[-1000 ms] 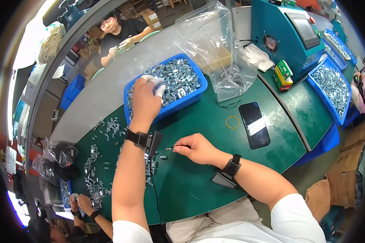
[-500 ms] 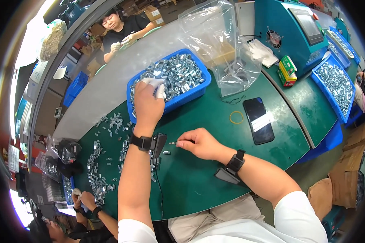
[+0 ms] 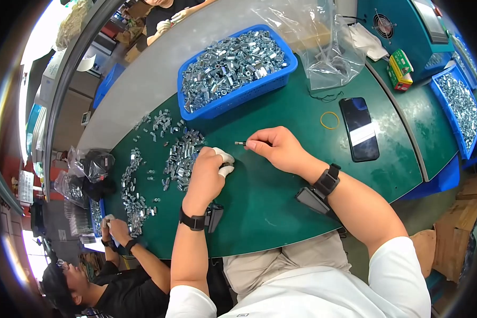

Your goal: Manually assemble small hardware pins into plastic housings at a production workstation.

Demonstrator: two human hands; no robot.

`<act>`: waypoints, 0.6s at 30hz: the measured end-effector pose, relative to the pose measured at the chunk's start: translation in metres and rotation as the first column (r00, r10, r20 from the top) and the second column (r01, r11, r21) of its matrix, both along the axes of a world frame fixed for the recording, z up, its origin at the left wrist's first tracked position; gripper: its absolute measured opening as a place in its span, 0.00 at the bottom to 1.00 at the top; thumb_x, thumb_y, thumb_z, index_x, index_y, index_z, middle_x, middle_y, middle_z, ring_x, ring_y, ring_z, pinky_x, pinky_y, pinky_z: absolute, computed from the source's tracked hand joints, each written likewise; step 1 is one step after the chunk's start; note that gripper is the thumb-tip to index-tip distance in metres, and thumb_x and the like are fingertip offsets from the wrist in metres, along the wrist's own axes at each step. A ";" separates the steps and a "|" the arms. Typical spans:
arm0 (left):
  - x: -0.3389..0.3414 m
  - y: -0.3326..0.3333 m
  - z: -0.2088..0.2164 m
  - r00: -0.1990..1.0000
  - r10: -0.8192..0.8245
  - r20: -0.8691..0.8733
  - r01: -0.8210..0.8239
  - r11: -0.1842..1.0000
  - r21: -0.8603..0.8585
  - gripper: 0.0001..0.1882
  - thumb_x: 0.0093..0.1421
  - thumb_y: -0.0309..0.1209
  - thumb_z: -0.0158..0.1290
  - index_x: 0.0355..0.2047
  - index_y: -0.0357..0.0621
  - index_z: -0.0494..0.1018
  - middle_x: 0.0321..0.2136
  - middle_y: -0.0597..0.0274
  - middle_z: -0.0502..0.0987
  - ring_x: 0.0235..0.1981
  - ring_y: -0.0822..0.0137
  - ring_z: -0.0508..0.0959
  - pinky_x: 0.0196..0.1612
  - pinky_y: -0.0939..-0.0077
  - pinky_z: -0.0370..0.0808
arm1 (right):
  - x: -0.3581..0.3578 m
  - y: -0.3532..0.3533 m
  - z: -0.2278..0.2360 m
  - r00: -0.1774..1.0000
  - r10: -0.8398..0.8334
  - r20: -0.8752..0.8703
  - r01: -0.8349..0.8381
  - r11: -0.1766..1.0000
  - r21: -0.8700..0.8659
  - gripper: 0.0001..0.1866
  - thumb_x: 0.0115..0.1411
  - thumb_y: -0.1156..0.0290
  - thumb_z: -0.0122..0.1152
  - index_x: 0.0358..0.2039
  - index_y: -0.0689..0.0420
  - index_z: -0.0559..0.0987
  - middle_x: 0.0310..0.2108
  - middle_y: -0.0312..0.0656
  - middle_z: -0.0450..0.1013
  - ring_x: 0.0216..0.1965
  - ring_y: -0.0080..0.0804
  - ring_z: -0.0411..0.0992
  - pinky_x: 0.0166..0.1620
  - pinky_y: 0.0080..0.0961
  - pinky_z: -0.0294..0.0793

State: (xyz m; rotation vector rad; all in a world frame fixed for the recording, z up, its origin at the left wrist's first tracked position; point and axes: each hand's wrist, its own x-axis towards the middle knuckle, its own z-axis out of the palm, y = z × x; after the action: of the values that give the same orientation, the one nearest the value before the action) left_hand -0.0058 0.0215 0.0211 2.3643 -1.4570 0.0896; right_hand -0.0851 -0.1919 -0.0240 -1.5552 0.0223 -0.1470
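Observation:
My left hand (image 3: 211,172), with white covers on its fingertips, is closed just right of a loose pile of long metal nuts (image 3: 183,159). A small metal piece (image 3: 228,164), apparently one of these nuts, shows partly between its thumb and forefinger. To its right, my right hand (image 3: 281,148) is bare and pinches a thin metal pin (image 3: 240,143), whose tip points left toward my left hand. Beyond both hands stands a blue basket (image 3: 238,94) heaped with the same nuts.
A phone (image 3: 359,130) and a yellow rubber band (image 3: 329,120) lie to the right on the green table (image 3: 265,217). Behind them are a clear plastic bag (image 3: 331,63) and a small box (image 3: 400,70). More nuts (image 3: 135,199) lie left. Co-workers sit at left and across.
My left hand has come out of the basket and down toward me, beside the pile. My right hand still pinches the pin. The view has shifted, so the basket appears higher.

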 end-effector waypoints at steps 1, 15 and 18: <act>0.000 0.002 -0.002 0.999 0.038 -0.019 -0.038 0.999 -0.012 0.08 0.55 0.22 0.60 0.37 0.40 0.78 0.31 0.59 0.79 0.33 0.60 0.77 0.37 0.68 0.74 | -0.001 0.001 0.000 1.000 0.000 -0.005 0.000 1.000 0.000 0.11 0.64 0.66 0.61 0.35 0.61 0.83 0.18 0.33 0.70 0.21 0.17 0.62 0.25 0.24 0.64; -0.012 -0.023 -0.018 0.744 0.048 -0.666 -0.389 0.842 -0.374 0.08 0.64 0.25 0.51 0.41 0.36 0.76 0.32 0.65 0.76 0.28 0.75 0.73 0.33 0.81 0.70 | -0.007 0.008 -0.003 0.946 -0.098 0.309 0.162 0.969 -0.189 0.08 0.52 0.69 0.63 0.31 0.58 0.84 0.27 0.47 0.79 0.30 0.46 0.77 0.33 0.38 0.75; -0.006 -0.020 -0.028 0.802 0.007 -0.597 -0.313 0.857 -0.410 0.07 0.65 0.25 0.51 0.40 0.36 0.77 0.29 0.66 0.75 0.26 0.76 0.71 0.32 0.82 0.70 | -0.011 0.006 -0.009 0.921 -0.119 0.370 0.220 0.945 -0.243 0.07 0.52 0.70 0.63 0.31 0.58 0.83 0.26 0.47 0.78 0.29 0.46 0.76 0.33 0.38 0.74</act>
State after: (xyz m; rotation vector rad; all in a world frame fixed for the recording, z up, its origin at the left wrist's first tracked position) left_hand -0.0122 0.0015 -0.0069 1.8491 -0.8029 -0.1854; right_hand -0.0962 -0.1864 -0.0332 -1.7900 -0.1512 -0.5894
